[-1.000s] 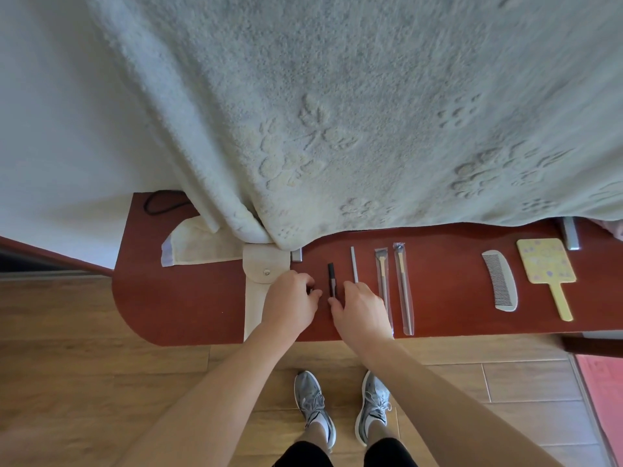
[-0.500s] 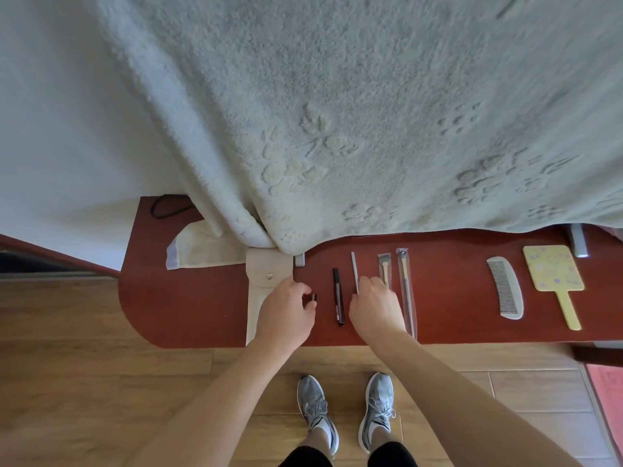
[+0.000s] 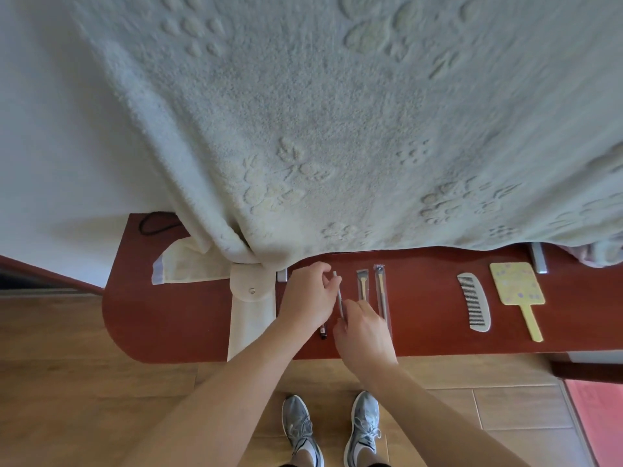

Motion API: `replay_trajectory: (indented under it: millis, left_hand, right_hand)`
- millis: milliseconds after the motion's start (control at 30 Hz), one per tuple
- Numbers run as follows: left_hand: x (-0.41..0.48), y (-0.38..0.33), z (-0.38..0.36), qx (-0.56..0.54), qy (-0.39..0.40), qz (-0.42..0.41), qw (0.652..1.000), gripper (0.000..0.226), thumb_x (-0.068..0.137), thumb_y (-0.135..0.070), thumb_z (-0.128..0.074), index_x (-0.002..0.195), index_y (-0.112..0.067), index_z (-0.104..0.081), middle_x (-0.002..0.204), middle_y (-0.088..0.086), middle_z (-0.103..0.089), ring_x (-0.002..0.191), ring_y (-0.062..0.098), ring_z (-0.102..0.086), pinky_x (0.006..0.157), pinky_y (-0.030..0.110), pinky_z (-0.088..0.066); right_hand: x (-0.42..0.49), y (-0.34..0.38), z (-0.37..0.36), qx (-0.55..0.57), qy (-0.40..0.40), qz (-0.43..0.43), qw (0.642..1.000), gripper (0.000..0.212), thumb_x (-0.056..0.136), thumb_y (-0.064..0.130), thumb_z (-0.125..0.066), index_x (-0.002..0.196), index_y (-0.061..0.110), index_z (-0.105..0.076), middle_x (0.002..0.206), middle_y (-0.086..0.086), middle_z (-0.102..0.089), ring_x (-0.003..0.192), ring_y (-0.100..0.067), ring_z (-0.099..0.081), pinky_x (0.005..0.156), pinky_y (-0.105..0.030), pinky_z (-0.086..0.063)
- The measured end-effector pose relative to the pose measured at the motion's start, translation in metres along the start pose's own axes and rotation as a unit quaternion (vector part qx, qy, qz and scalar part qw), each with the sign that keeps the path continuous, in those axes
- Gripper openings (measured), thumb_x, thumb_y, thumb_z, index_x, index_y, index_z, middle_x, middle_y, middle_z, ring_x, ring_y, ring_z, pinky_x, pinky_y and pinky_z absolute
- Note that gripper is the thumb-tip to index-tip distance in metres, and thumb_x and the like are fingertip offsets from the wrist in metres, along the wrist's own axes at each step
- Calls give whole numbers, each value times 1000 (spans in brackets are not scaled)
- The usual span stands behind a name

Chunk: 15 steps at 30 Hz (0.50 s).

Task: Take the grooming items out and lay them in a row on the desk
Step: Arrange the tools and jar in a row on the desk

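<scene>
At the nine o'clock end of the table, a black cord lies near the far edge. A folded cream cloth sits at its four o'clock, partly tucked under the pale fleece blanket that hangs over the table's twelve o'clock side. Just at three o'clock of the cloth, a cream pouch with a snap button runs from the blanket to the near edge and hangs over it.

Beside the pouch, the left hand has curled fingers, their tips pinching the upper part of a thin silver stick. A dark pencil lies under that hand; only its six o'clock end shows. The right hand, at five o'clock of the left, pinches the stick's lower end.

At three o'clock of the stick, two brushes in clear sleeves lie side by side on the table, the short brush and the long brush, pointing to twelve o'clock; the right hand covers their near ends. Well apart, further toward three o'clock, lie a white comb and then a yellow hand mirror, handle toward six o'clock.
</scene>
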State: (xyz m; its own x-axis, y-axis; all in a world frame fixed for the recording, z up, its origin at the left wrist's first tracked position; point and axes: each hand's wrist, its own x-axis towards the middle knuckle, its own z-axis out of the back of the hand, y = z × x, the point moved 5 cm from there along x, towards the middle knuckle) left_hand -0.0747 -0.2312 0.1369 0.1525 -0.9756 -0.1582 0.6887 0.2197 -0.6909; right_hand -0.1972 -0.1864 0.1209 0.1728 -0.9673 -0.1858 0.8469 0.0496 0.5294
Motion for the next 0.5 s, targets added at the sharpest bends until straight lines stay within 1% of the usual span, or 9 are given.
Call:
replay_trajectory:
  millis: [33,100,167,267,300,400,500]
  left_hand:
    - [1,-4,-3,-6,-2,3,1000,20,92,-26,-66,108,-13,-69,74,-13,-59,68,1,-54,62,7,-36]
    - [3,-8,-6,-9,-9,6,1000,16,91,-21,-67,103,-12,-71,75,-12,-61,66,1,-55,63,9,-39]
    - [3,-8,-7,-15,-14,13,1000,15,90,-18,-67,103,-12,-72,78,-12,-64,66,-1,-56,62,4,-38]
    - [3,-5,-8,-22,-14,33,999,8,89,-18,-69,96,-15,-70,68,-18,-57,59,-10,-54,58,3,-39]
    - [2,-5,-9,-23,-14,37,999,7,88,-17,-69,95,-15,-70,67,-18,-56,59,-10,-53,58,2,-38]
    - [2,-3,-8,-24,-33,42,998,9,87,-14,-68,95,-13,-73,72,-15,-58,64,-2,-55,58,2,-37]
    - [3,-6,-3,-30,-65,42,997,11,86,-9,-67,93,-11,-74,78,-7,-66,70,7,-59,60,5,-36]
  right_hand:
    - [0,1,2,6,-3,2,1000,8,87,10,-48,86,11,-55,83,-2,-51,66,-19,-54,59,-32,-48]
    - [-1,1,3,14,-11,7,1000,7,85,8,-49,85,11,-55,82,-2,-52,64,-19,-53,57,-33,-48]
    - [-2,0,3,13,-15,10,1000,8,84,8,-49,85,11,-56,82,-2,-53,63,-18,-53,57,-33,-49]
    - [-4,-2,1,15,-16,13,1000,9,85,8,-51,89,11,-58,83,-2,-55,64,-18,-54,57,-31,-50]
    - [-5,-3,0,15,-14,13,1000,9,85,8,-51,90,11,-58,83,-2,-55,64,-17,-54,57,-30,-50]
    - [-7,0,-1,12,-11,26,1000,9,84,10,-52,90,11,-58,84,-3,-55,63,-18,-52,56,-28,-46]
    - [-1,8,4,12,-19,49,999,8,83,9,-53,88,8,-58,82,-4,-54,61,-18,-45,56,-28,-39]
